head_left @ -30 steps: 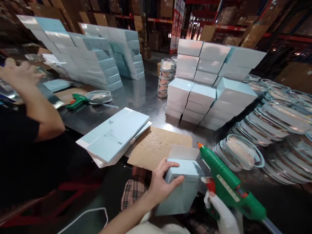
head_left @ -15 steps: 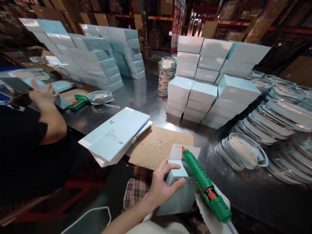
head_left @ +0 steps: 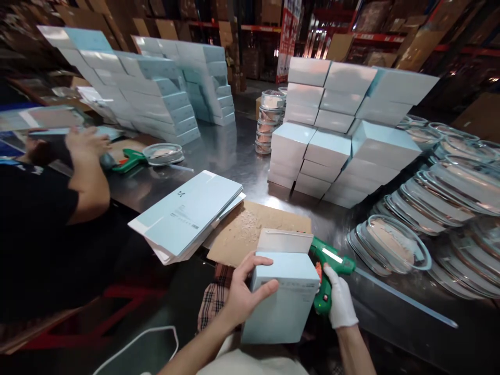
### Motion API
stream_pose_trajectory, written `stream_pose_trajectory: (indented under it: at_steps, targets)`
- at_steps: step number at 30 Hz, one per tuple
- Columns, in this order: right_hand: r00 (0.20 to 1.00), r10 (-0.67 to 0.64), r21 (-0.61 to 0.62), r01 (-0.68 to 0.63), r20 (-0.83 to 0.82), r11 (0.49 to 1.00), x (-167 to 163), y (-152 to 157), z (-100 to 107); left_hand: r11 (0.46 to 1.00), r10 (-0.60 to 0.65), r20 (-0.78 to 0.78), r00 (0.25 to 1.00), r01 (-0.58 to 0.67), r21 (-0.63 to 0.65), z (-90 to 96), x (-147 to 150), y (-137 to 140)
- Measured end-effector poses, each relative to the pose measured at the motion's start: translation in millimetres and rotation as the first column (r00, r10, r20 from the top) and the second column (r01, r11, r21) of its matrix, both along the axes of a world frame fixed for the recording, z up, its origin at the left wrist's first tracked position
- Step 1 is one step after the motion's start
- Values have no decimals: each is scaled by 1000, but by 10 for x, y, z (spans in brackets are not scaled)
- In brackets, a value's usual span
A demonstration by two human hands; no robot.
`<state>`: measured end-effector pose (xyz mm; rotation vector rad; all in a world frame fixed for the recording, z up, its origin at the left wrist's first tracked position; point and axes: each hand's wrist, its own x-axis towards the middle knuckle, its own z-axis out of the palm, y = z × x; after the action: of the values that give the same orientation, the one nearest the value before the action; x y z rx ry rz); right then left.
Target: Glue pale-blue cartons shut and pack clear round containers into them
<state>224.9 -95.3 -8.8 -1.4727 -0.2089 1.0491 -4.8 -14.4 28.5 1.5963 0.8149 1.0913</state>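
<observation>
A light blue cardboard box (head_left: pixel 287 304) stands in front of me, its white-grey flap (head_left: pixel 284 241) raised at the far edge of the top. My bare left hand (head_left: pixel 248 289) grips the box's left side, thumb on the near face and fingers on top. To the right of the box, my right hand (head_left: pixel 340 299), in a white glove, is closed round the handle of a green hot glue gun (head_left: pixel 332 255). A long clear glue stick (head_left: pixel 406 297) sticks out of the gun's back. The nozzle is mostly hidden behind the flap.
Flat light blue cartons (head_left: pixel 187 213) lie left of a cardboard sheet (head_left: pixel 230 245). White boxes (head_left: pixel 328 151) are stacked behind. Round glass dishes (head_left: pixel 386 242) pile up at right. At left, a co-worker's hand (head_left: pixel 86 143) works near another green glue gun (head_left: pixel 128 160).
The glue gun has swung from pointing away over the flap to lying sideways behind and right of the box. My gloved right hand has come into view. The box has turned, its near face showing more.
</observation>
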Motion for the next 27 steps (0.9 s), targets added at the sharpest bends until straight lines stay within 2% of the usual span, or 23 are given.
stream_pose_trajectory:
  at_steps: [2, 4, 6, 7, 9, 10, 12, 15, 17, 19, 22, 27]
  targets:
    - [997, 78, -92, -76, 28, 993, 120, -14, 40, 1000, -1, 13, 1000, 1, -7, -3, -13, 8]
    - [963, 182, -243, -132, 199, 961, 302, -115, 99, 1000, -12, 17, 1000, 12, -9, 15, -24, 10]
    - [892, 208, -319, -77, 402, 945, 437, -218, 206, 999, -38, 16, 999, 39, -22, 52, -16, 2]
    - [862, 173, -277, -40, 477, 960, 457, -246, 279, 998, -58, 18, 998, 58, -34, 72, -1, -6]
    - [858, 101, -90, -64, 505, 994, 393, -228, 442, 992, -115, 29, 993, 116, -51, 97, 50, -28]
    - [876, 105, 6, -122, 471, 992, 322, -184, 516, 987, -148, 43, 988, 151, -56, 97, 83, -42]
    - [928, 189, 148, -246, 320, 958, 163, -63, 616, 976, -198, 91, 976, 205, -73, 70, 150, -69]
    - [964, 215, 238, -248, 155, 939, 37, 57, 601, 960, -183, 193, 964, 218, -174, -2, 224, -82]
    - [950, 207, 279, -270, 236, 922, 69, 36, 528, 937, -141, 265, 954, 215, -276, -35, 247, -56]
    - [864, 260, 333, -420, 431, 844, 157, -39, 475, 915, -120, 328, 937, 233, -330, -44, 253, -3]
    - [657, 332, 317, -667, 677, 674, 277, -128, 492, 932, -139, 364, 921, 246, -266, -37, 233, 92]
    - [405, 270, 187, -791, 873, 582, 280, -62, 581, 972, -192, 231, 954, 217, -86, -13, 156, 164]
